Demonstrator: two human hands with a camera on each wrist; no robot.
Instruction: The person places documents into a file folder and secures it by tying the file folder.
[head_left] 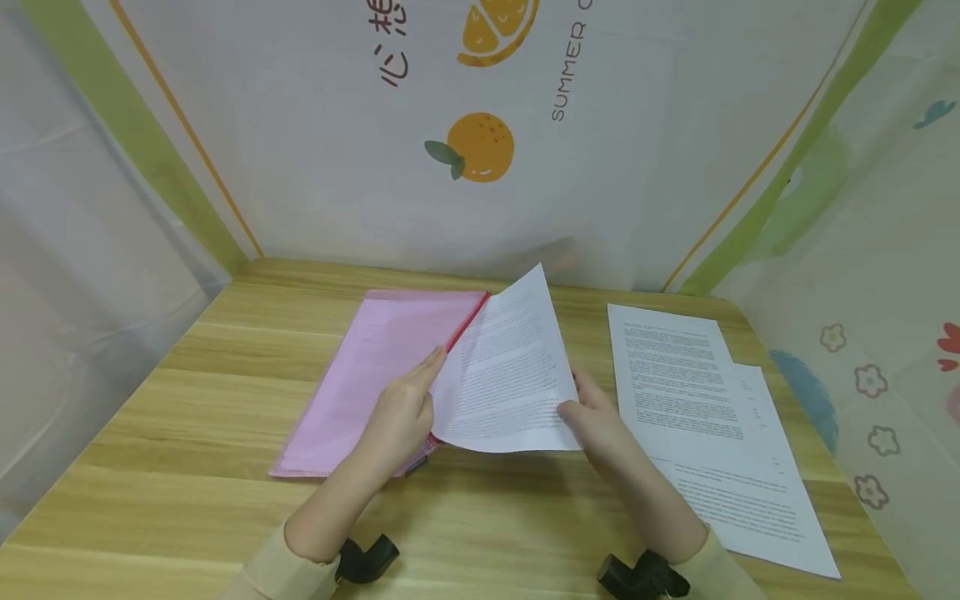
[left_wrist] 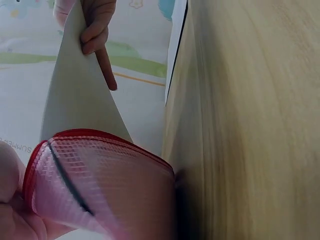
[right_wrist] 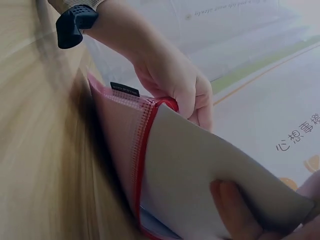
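A pink mesh zipper pouch (head_left: pixel 352 383) lies at the left of the wooden table, its red-edged mouth facing right and lifted. My left hand (head_left: pixel 401 412) grips the pouch at that mouth, thumb and fingers on the red edge (left_wrist: pixel 85 133). Printed paper (head_left: pixel 510 375) sits partly inside the pouch, and its outer part sticks out to the right, tilted up and bowed. At the paper's right edge my right hand (head_left: pixel 600 425) pinches it, thumb on the printed face and fingers behind (right_wrist: pixel 232 207). The paper's inner end is hidden in the pouch.
Two overlapping stacks of printed sheets, an upper one (head_left: pixel 667 375) and a lower one (head_left: pixel 780 508), lie at the table's right. A white curtain with an orange print (head_left: pixel 483 148) hangs behind the table (head_left: pixel 187 400), and more cloth hangs at both sides.
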